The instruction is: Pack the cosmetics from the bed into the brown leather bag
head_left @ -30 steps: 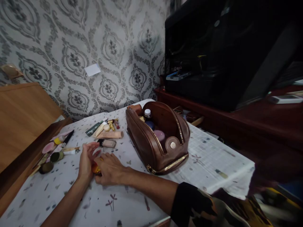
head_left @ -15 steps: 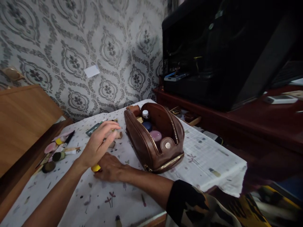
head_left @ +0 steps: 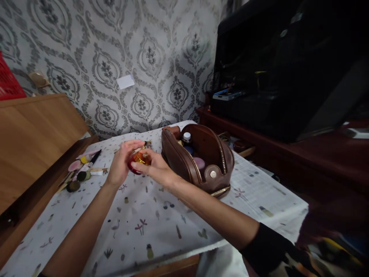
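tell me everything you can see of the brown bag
The brown bag looks like smooth leather and stands upright on the patterned tablecloth, right of the right hand. Its top gapes open between gold-toned zipper edges, with a round snap on the near flap and another zipper low on that end. Inside show a white-capped bottle, something dark blue and something pink. The right forearm hides its lower near corner; whether they touch I cannot tell.

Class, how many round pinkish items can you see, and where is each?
2. One pinkish item lies on the left part of the tablecloth; the other, mauve item sits inside the open brown bag. More may be hidden in there.
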A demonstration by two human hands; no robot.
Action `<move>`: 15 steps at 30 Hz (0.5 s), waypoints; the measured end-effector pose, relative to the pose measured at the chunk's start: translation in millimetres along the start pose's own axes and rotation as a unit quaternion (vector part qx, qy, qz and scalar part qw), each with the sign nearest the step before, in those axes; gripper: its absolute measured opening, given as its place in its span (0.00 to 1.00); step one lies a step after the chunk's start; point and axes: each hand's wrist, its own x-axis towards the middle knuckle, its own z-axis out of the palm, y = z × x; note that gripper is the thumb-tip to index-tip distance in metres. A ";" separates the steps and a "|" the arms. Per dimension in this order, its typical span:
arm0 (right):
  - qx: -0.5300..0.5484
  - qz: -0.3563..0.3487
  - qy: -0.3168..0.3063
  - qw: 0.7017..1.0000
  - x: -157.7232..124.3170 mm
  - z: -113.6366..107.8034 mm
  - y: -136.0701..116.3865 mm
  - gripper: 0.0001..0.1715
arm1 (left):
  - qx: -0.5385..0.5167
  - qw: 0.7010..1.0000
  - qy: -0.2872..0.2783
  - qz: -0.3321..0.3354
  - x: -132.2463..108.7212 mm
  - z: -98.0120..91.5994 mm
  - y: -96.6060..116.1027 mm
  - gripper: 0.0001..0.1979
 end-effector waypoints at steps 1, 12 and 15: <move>0.018 -0.012 -0.011 1.000 -1.8 -1.8 -9.6 0.21 | -0.024 1.000 -0.002 -0.011 1.3 5.5 -3.6 0.32; -0.097 -0.127 0.098 0.982 -20.6 -87.0 -91.5 0.24 | 0.238 0.931 -0.198 0.193 19.0 73.4 13.8 0.19; -0.163 -0.109 0.142 0.970 -22.6 -112.8 -85.3 0.24 | 0.345 0.856 -0.288 0.256 9.1 82.9 14.1 0.18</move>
